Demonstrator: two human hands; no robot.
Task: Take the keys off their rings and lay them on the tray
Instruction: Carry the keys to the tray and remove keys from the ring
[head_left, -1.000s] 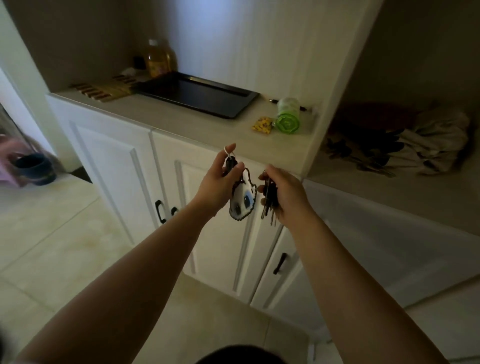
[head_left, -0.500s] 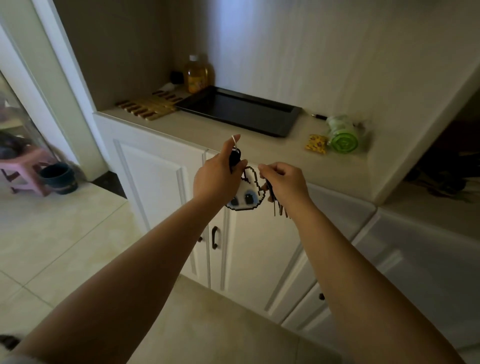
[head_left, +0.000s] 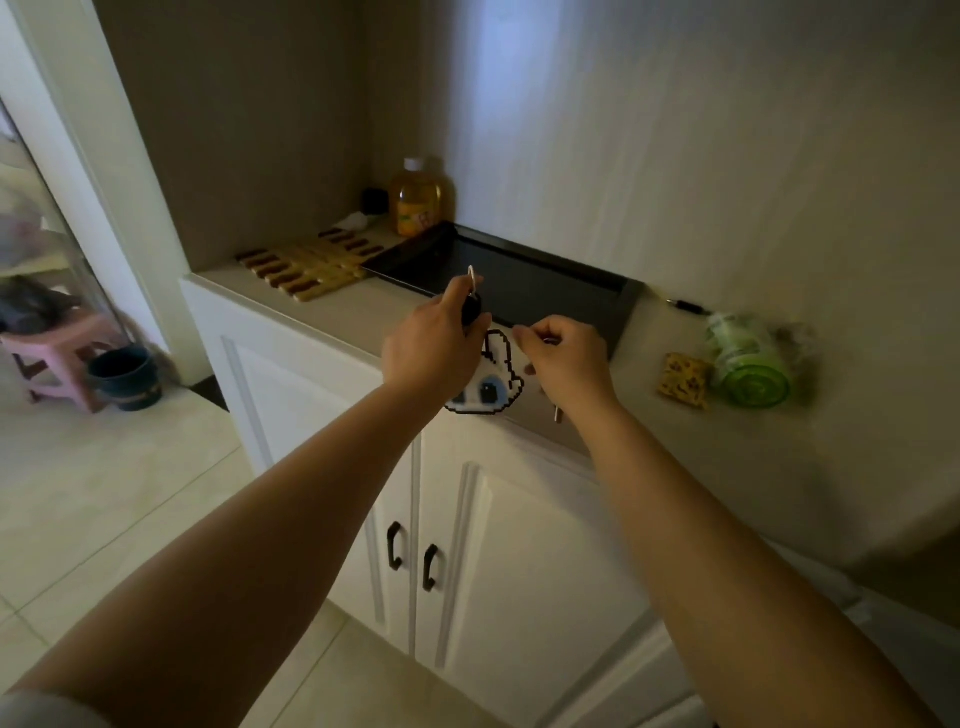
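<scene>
Two hands (head_left: 434, 343) (head_left: 566, 358) around keys (head_left: 557, 413)

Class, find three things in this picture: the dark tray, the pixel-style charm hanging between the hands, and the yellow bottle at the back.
tray (head_left: 621, 312): head view, right-hand wall.
pixel charm (head_left: 491, 387): head view, white face by the eyes.
yellow bottle (head_left: 418, 205): head view, middle of the body.

A home is indicated: white panelled cabinet doors (head_left: 524, 566) with black handles are set under a beige countertop (head_left: 727, 457) in a wall niche, a tiled floor (head_left: 104, 493) is seen, and a pink plastic stool (head_left: 57, 358) is placed at the left edge
</scene>
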